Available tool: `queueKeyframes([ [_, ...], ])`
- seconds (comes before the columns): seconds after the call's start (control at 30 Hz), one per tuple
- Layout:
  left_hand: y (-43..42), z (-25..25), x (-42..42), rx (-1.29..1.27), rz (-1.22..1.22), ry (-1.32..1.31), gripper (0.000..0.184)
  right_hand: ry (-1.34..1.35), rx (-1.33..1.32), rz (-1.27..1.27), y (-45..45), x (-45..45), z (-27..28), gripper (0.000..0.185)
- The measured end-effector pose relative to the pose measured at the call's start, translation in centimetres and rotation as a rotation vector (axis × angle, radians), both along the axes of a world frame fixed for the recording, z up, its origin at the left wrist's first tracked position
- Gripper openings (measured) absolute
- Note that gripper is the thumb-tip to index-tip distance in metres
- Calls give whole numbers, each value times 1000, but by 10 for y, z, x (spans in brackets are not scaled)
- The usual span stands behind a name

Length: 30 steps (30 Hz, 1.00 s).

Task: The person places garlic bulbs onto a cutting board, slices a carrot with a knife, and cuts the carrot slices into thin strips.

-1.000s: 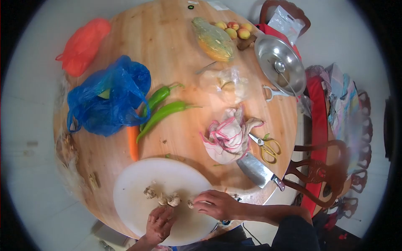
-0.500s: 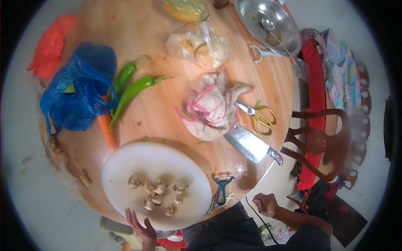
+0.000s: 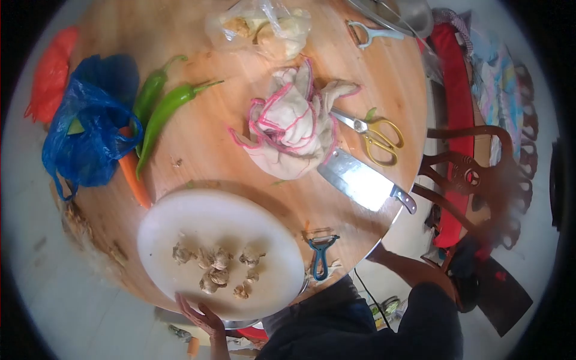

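At the near edge of a round white cutting board [image 3: 180,222] is my left hand [image 3: 203,317], its fingers stretched out and holding nothing; whether it touches the rim I cannot tell. Several small, knobbly, beige-brown pieces [image 3: 219,258], their kind unclear, lie on the board. My right hand [image 3: 377,252] is at the table's right edge, below the cleaver [image 3: 360,186], and its fingers are hidden or blurred. A blue-handled peeler [image 3: 321,258] lies between the board and that hand. The cleaver's tip meets a crumpled white cloth with pink edging [image 3: 288,126], beside gold-handled scissors [image 3: 381,141].
To the left are a blue plastic bag [image 3: 90,132], green peppers [image 3: 165,114], a carrot [image 3: 134,180] and a red bag [image 3: 53,72]. A clear bag [image 3: 270,30], another peeler [image 3: 375,33] and a metal bowl [image 3: 414,18] sit farther back. A wooden chair [image 3: 462,165] stands right.
My right hand has risen from beside my body to the table's edge. My left hand stays by the board. The view has shifted, with the far objects sliding upward and partly out of frame.
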<state>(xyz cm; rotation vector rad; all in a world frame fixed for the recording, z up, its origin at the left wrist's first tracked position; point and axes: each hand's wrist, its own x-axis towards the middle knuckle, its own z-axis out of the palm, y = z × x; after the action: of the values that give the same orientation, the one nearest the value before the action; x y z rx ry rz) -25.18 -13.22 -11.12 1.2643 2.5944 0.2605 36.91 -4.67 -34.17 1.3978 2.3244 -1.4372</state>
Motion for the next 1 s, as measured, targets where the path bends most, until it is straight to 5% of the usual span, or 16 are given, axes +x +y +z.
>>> queueKeyframes([
  [0.3,-5,-12,2,28,10,59,70,-224,-591,-259,-13,-108,-63,32],
  [1.0,-36,-45,-11,147,47,92,73,-230,-678,-331,-27,-115,-95,39],
])
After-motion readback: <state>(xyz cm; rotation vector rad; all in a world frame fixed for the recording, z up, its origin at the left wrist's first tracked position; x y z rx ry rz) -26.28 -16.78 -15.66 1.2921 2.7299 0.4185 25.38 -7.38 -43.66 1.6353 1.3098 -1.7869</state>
